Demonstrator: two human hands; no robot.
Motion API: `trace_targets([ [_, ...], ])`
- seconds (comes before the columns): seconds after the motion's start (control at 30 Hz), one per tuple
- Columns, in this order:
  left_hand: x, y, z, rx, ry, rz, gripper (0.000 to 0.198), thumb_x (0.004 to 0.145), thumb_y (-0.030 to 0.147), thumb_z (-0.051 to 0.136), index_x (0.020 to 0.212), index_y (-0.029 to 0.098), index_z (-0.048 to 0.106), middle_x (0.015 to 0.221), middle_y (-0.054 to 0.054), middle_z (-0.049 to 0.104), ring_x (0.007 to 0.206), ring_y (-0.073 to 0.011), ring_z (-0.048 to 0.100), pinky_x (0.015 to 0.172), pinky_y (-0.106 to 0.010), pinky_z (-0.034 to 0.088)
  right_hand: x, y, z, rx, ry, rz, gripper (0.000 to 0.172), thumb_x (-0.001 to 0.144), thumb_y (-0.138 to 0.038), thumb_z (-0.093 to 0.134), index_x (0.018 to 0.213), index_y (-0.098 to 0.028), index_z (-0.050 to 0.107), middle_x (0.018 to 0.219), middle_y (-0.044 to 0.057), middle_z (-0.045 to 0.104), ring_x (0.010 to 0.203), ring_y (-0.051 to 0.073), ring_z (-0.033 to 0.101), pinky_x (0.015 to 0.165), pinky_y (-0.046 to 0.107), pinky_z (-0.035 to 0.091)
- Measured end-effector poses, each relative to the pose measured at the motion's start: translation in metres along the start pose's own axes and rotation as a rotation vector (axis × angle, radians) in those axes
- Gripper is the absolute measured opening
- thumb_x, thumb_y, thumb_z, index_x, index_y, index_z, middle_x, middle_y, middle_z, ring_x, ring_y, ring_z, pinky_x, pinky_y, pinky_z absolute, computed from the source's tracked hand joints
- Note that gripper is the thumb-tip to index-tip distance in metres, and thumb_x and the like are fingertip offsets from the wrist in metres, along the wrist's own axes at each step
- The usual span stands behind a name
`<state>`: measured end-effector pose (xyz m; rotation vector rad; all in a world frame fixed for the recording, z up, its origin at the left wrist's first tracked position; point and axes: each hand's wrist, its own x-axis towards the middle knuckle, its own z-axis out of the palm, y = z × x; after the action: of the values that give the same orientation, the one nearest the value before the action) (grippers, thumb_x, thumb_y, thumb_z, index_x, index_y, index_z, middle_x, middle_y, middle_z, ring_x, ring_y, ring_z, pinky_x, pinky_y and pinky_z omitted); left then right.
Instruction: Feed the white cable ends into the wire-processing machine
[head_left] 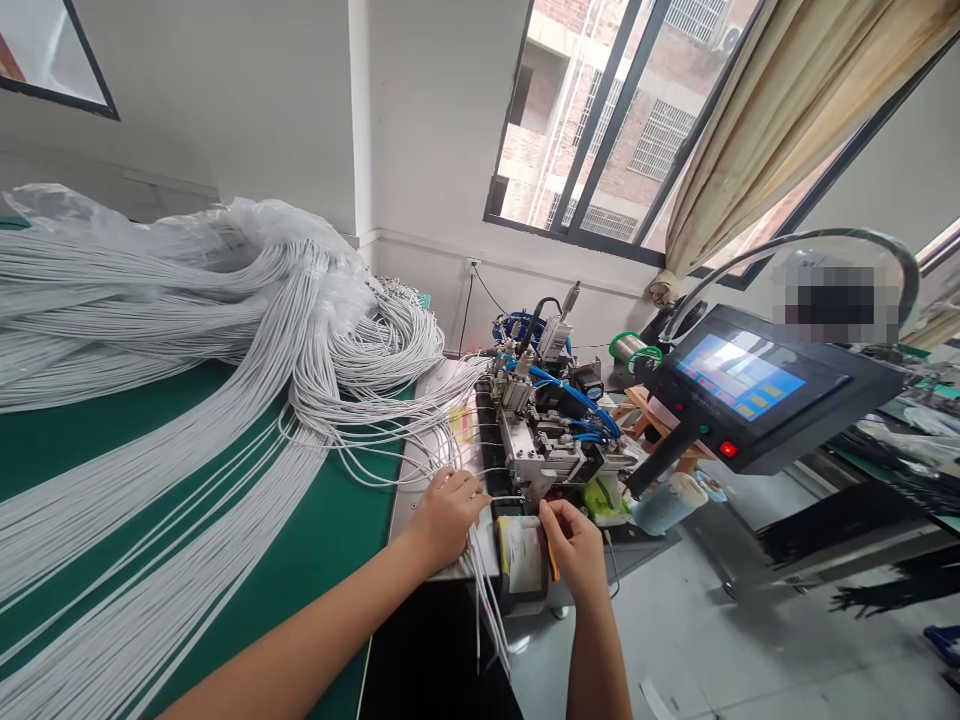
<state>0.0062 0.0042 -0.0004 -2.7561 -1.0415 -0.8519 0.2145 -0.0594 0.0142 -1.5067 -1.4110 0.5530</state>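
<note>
Many white cables (296, 290) lie bundled across the green table (330, 540) at 9 o'clock in the head view; judging by that heap, much seems left, and finished ends cannot be told apart. Near 6 o'clock, your left hand (448, 520) curls over several cables beside the machine (529, 430). At 5, your right hand (576, 545) presses thumb and forefinger together; what they pinch is unclear. Clear plastic (281, 218) wraps cables at 10; a green-rimmed spool (651, 354) at 3 holds silvery wire (631, 348).
</note>
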Motion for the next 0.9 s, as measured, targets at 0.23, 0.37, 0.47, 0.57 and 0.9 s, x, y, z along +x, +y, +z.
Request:
trace_targets([
  [0.23, -0.001, -0.001, 0.003, 0.035, 0.067, -0.033, 0.036, 0.081, 0.012, 0.057, 0.116, 0.020, 0.058, 0.125, -0.006, 0.059, 0.114, -0.0235, 0.050, 0.098, -0.042, 0.029, -0.027, -0.044, 0.008, -0.119, -0.427, -0.225, 0.018, 0.086, -0.021, 0.058, 0.102, -0.023, 0.066, 0.079, 0.000, 0.061, 0.061, 0.013, 0.049, 0.057, 0.022, 0.037],
  [0.37, -0.001, -0.001, 0.005, 0.034, 0.140, -0.027, 0.025, 0.087, 0.016, 0.053, 0.111, 0.022, 0.061, 0.118, -0.004, 0.063, 0.109, -0.0218, 0.053, 0.097, -0.041, 0.029, -0.032, -0.049, 0.020, -0.167, -0.612, -0.318, 0.034, 0.081, -0.009, 0.060, 0.106, -0.031, 0.068, 0.091, 0.000, 0.062, 0.065, 0.012, 0.052, 0.061, 0.022, 0.040],
  [0.47, 0.000, -0.001, 0.005, 0.021, 0.177, -0.017, 0.020, 0.089, 0.018, 0.052, 0.107, 0.023, 0.062, 0.113, -0.004, 0.064, 0.105, -0.0212, 0.055, 0.095, -0.041, 0.029, -0.031, -0.044, 0.026, -0.093, -0.560, -0.374, 0.029, 0.082, -0.007, 0.058, 0.096, -0.028, 0.072, 0.090, 0.001, 0.064, 0.076, 0.014, 0.059, 0.067, 0.023, 0.043],
  [0.57, 0.001, -0.001, 0.003, -0.001, 0.182, 0.012, 0.017, 0.091, 0.020, 0.051, 0.103, 0.023, 0.062, 0.100, -0.003, 0.066, 0.097, -0.0199, 0.057, 0.092, -0.040, 0.030, -0.027, -0.037, 0.024, 0.023, -0.422, -0.421, 0.027, 0.088, -0.010, 0.052, 0.098, -0.026, 0.072, 0.089, 0.003, 0.066, 0.081, 0.015, 0.061, 0.073, 0.025, 0.046],
  [0.9, 0.001, 0.001, -0.008, -0.008, 0.279, 0.131, 0.024, 0.095, 0.020, 0.046, 0.116, 0.021, 0.058, 0.084, 0.000, 0.066, 0.079, -0.0141, 0.059, 0.090, -0.037, 0.032, -0.011, -0.010, 0.016, 0.241, 0.240, 0.027, 0.023, 0.079, -0.037, 0.070, 0.090, -0.018, 0.074, 0.085, 0.007, 0.072, 0.079, 0.023, 0.065, 0.071, 0.032, 0.051],
])
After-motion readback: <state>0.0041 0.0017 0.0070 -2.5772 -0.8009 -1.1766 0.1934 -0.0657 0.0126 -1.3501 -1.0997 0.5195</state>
